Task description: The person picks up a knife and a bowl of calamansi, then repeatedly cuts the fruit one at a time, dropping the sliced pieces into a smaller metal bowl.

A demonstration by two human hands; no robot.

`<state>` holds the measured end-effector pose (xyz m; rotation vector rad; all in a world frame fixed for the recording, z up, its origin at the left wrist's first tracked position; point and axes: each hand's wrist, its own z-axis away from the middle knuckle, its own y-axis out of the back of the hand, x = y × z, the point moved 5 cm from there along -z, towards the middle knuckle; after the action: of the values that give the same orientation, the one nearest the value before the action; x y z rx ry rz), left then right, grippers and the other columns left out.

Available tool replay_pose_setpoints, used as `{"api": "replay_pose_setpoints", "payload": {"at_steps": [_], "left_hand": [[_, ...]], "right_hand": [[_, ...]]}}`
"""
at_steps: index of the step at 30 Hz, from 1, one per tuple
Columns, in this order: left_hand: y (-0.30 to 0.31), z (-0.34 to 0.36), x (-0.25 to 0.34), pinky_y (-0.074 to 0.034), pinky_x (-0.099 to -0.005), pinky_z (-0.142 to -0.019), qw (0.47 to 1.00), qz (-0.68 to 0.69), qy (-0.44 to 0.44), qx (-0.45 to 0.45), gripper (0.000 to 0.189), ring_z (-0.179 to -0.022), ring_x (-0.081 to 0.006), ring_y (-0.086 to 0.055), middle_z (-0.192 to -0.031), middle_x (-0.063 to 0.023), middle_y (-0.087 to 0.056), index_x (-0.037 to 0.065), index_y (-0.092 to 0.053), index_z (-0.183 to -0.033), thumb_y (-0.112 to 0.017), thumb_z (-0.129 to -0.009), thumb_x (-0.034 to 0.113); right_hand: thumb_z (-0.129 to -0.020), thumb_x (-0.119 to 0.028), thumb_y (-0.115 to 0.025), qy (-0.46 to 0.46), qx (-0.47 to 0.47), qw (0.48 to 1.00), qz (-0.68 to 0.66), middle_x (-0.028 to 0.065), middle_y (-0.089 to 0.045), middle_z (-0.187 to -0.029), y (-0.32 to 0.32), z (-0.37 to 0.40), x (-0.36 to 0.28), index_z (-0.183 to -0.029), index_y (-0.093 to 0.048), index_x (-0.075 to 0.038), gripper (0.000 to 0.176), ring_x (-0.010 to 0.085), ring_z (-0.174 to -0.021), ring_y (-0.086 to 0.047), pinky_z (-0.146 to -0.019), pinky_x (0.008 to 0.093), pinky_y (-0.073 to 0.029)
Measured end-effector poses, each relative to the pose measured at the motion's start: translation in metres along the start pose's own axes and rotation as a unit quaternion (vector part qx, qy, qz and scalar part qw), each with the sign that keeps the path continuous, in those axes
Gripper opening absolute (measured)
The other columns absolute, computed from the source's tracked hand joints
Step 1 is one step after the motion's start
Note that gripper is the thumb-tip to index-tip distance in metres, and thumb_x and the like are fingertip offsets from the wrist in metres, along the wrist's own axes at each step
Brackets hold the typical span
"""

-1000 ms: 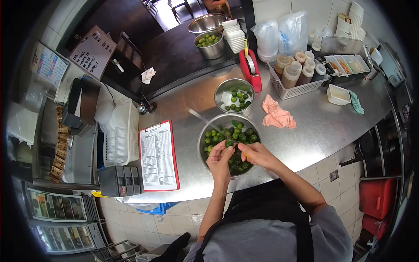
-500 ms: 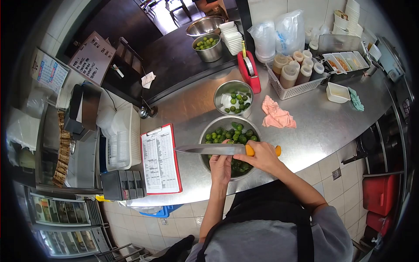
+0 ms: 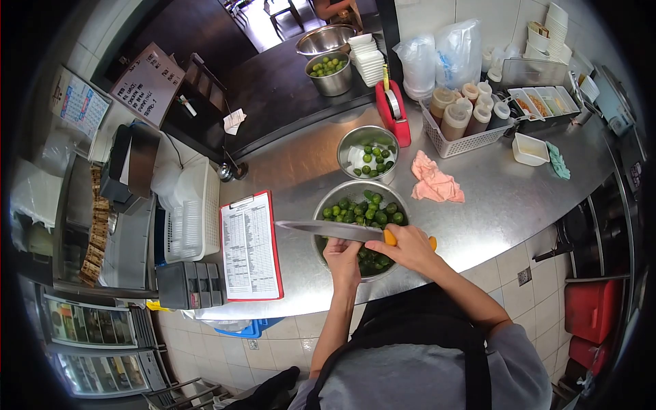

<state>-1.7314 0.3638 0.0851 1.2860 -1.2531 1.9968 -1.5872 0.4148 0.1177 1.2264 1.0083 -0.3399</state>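
Observation:
A large metal bowl (image 3: 318,253) of small green limes stands at the counter's front edge. Over it my right hand (image 3: 408,248) grips the yellow handle of a large knife (image 3: 321,229), its blade pointing left. My left hand (image 3: 344,260) is just under the blade, fingers pinched together; what they hold is hidden by the blade. Right behind is a smaller metal bowl (image 3: 344,164) with limes and something white inside. A pink cloth (image 3: 436,179) lies crumpled to the right of the bowls.
A red clipboard (image 3: 279,273) with a printed sheet lies left of the bowls. Behind them stands a red tape dispenser (image 3: 402,128). Sauce bottles fill a basket (image 3: 465,145) at the back right. Another pot (image 3: 333,83) of limes sits on the dark ledge. A person's arm shows beyond.
The knife blade is tilted slightly more, and my left hand has drawn down a little, its fingertips now below the blade. The view has shifted slightly.

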Motion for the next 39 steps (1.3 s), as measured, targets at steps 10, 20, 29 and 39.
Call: {"api": "replay_pose_setpoints", "payload": {"at_steps": [10,20,29,39], "left_hand": [[-0.009,0.001,-0.002,-0.048,-0.0235,-0.078,0.997,0.006,-0.079,0.014,0.026,-0.084,-0.0121,-0.059,-0.096,-0.0069,-0.060,0.002,-0.057,-0.091,-0.061,-0.072,-0.015],[0.009,-0.003,-0.009,-0.050,-0.0264,-0.082,0.990,0.113,0.084,-0.001,0.023,-0.088,-0.0151,-0.060,-0.095,-0.0091,-0.061,-0.003,-0.056,-0.103,-0.059,-0.080,-0.004],[0.009,-0.002,-0.011,-0.050,-0.0278,-0.081,0.991,0.107,0.085,-0.006,0.023,-0.089,-0.0160,-0.060,-0.098,-0.0095,-0.059,-0.001,-0.053,-0.104,-0.060,-0.082,0.003],[0.010,-0.003,-0.003,-0.048,-0.0251,-0.081,0.995,0.068,0.072,-0.008,0.025,-0.089,-0.0137,-0.058,-0.097,-0.0070,-0.057,0.002,-0.052,-0.106,-0.060,-0.083,0.005]], "right_hand": [[-0.080,-0.067,-0.044,-0.225,-0.213,0.860,-0.406,0.0009,-0.043,-0.047,-0.029,0.002,0.019,-0.062,-0.055,-0.002,0.069,0.0099,-0.043,-0.043,-0.042,0.0249,-0.031],[-0.065,-0.069,-0.060,-0.041,-0.022,0.999,0.028,0.0168,-0.056,-0.054,0.006,-0.018,0.018,-0.060,-0.057,-0.001,0.069,0.0348,-0.057,-0.059,-0.052,0.0410,-0.043],[-0.057,-0.062,-0.070,0.060,0.024,0.997,0.036,0.0134,-0.054,-0.053,0.000,-0.008,-0.001,-0.060,-0.056,-0.003,0.061,0.0322,-0.051,-0.055,-0.052,0.0407,-0.041],[-0.053,-0.069,-0.068,0.057,0.031,0.996,0.066,0.0112,-0.051,-0.048,0.013,-0.016,0.017,-0.056,-0.053,-0.005,0.065,0.0308,-0.047,-0.055,-0.048,0.0404,-0.041]]}}
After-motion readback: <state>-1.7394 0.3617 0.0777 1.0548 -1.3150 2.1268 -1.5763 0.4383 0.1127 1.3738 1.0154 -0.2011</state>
